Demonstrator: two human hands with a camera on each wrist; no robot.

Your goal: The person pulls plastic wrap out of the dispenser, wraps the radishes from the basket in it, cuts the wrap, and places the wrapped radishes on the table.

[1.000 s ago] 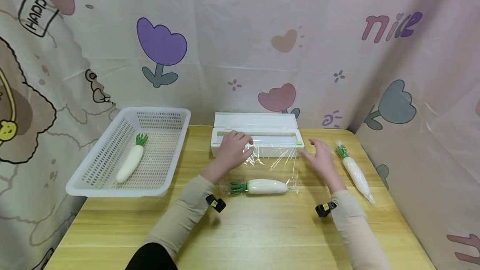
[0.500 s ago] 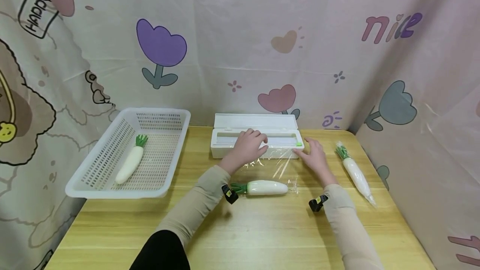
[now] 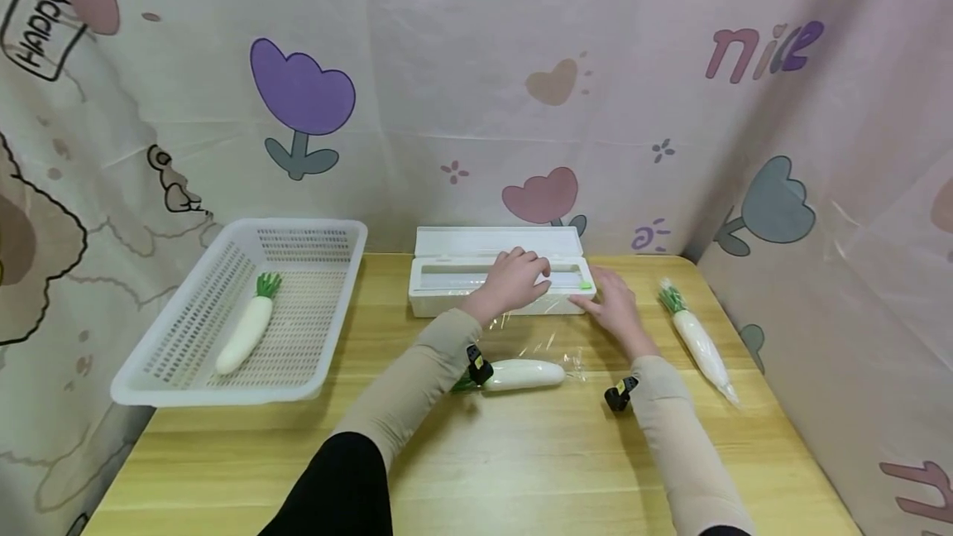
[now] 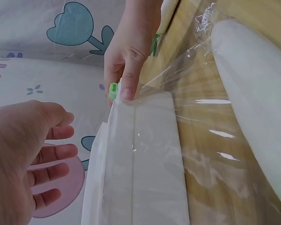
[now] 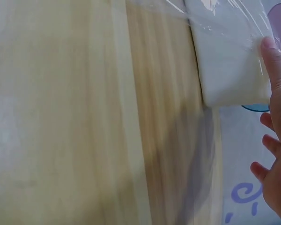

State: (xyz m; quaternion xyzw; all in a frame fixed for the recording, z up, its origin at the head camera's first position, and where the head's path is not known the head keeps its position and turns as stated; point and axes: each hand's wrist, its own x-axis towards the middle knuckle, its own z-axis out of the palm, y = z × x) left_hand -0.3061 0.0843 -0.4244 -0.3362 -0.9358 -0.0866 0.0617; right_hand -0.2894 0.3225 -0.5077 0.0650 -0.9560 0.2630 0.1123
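Observation:
A white cling film dispenser (image 3: pixel 439 304) stands with its lid up at the back of the table. Clear film (image 4: pixel 215 136) stretches from it over a white radish (image 3: pixel 530 375), whose green top is partly behind my left wrist. My left hand (image 3: pixel 512 281) hovers above the dispenser, fingers loosely bent around nothing, as the left wrist view shows. My right hand (image 3: pixel 616 308) holds the dispenser's right end, thumb on the front top edge beside the green slider (image 4: pixel 113 90). Its other fingers are behind that end, partly hidden.
A white perforated basket (image 3: pixel 338 304) stands at the left with a radish (image 3: pixel 246 336) in it. At the right lies a film-wrapped radish (image 3: pixel 703 350). A patterned curtain (image 3: pixel 417 64) hangs right behind the table.
My left hand has moved right along the dispenser. My right hand has come left and now holds the dispenser's right end. The head view has shifted slightly.

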